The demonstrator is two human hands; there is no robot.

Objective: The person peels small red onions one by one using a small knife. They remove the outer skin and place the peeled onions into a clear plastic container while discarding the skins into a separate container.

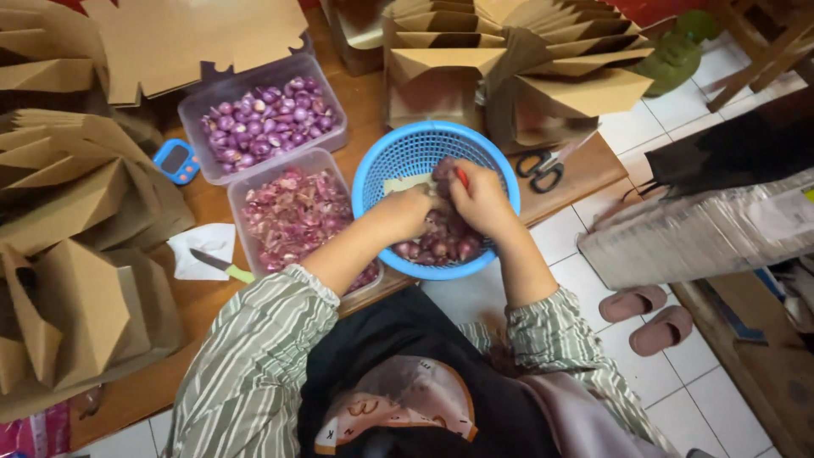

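Head view: looking straight down at a wooden table (212,297) edge and a person's two hands over a basket.
Basket: a round blue mesh basket (398,161) sits at the table's near edge, partly overhanging it, with unpeeled shallots (441,246) in its bottom.
Left hand: the left hand (405,212) is inside the basket, fingers curled together on a shallot; the exact grip is hidden.
Right hand: the right hand (482,197) is just beside the left, touching it, fingers closed around a small red-handled tool (462,176).
Tubs: two clear plastic tubs stand left of the basket, the far tub (203,102) holding peeled purple shallots, the near tub (246,199) holding skins.
Nearby: a green-handled knife (220,265) lies on white paper, black scissors (541,168) lie right of the basket, and folded brown cardboard boxes (76,187) crowd the table.
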